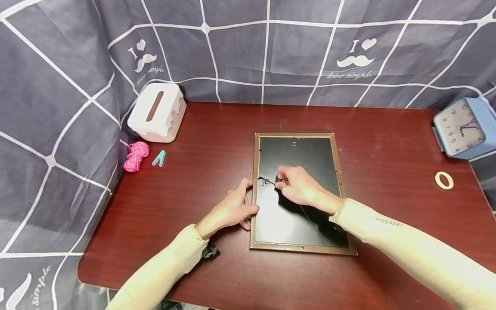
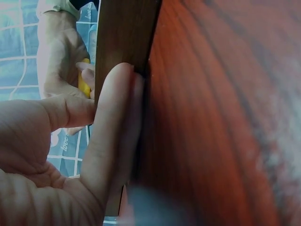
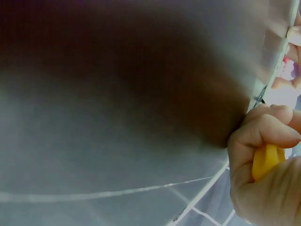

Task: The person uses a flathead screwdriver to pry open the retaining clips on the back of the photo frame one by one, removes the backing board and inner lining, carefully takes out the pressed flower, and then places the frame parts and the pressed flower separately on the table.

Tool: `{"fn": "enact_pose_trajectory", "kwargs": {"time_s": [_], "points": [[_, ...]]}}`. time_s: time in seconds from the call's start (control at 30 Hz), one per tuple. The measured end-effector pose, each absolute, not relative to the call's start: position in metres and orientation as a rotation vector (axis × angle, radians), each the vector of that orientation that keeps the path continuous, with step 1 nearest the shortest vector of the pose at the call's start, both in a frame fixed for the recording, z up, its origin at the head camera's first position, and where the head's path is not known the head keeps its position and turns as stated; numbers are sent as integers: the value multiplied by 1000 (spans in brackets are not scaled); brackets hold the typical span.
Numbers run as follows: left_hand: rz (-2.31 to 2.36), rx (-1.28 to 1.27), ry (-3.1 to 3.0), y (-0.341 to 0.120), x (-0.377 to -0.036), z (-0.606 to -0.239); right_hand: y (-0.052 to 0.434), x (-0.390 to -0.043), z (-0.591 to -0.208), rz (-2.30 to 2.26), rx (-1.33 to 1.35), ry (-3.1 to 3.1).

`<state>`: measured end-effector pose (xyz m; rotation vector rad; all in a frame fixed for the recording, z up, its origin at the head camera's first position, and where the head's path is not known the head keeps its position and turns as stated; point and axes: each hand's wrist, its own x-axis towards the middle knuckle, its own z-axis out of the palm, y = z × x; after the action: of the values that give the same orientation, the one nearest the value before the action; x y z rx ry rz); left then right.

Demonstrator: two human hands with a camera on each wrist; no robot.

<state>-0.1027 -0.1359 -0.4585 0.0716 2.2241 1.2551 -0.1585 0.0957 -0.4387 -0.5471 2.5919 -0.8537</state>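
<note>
Head view: I sit at a dark red wooden table (image 1: 387,142) with a picture frame (image 1: 296,193) lying face down near its middle, black backing up. My left hand (image 1: 232,210) rests against the frame's left edge, fingers laid straight along the wood and pressing it, grasping nothing. My right hand (image 1: 300,185) lies on the backing, clenched around a small yellow-handled tool (image 3: 265,160) whose thin metal tip points at a clip (image 1: 264,181) by the frame's left edge. Far left of the frame, at the table's back corner, stands a white tissue box (image 1: 156,113); just in front of that box lie a bundle of pink string (image 1: 135,156) and a pale blue clothes peg (image 1: 159,158). Well to the right of the frame a blue clock (image 1: 463,128) leans at the table's edge, and a small roll of tape (image 1: 443,180) lies in front of it. Behind and to both sides hangs a grey cloth (image 1: 248,47) with white lines and moustache prints.
</note>
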Motion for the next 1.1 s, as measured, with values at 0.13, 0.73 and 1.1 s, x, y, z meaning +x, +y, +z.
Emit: {"fn": "enact_pose_trajectory", "kwargs": {"time_s": [0.13,0.73,1.1], "points": [[1259,70,2221,-136,-103,-458,96,-160,-437,-823,-554,2591],[1255,50,2217,-136,-103,-456,104,-171,-467,-874,-690,2642],[1274,67,2207,-135,-103,-456,101,-166,-443,-900,-635,2593]]}}
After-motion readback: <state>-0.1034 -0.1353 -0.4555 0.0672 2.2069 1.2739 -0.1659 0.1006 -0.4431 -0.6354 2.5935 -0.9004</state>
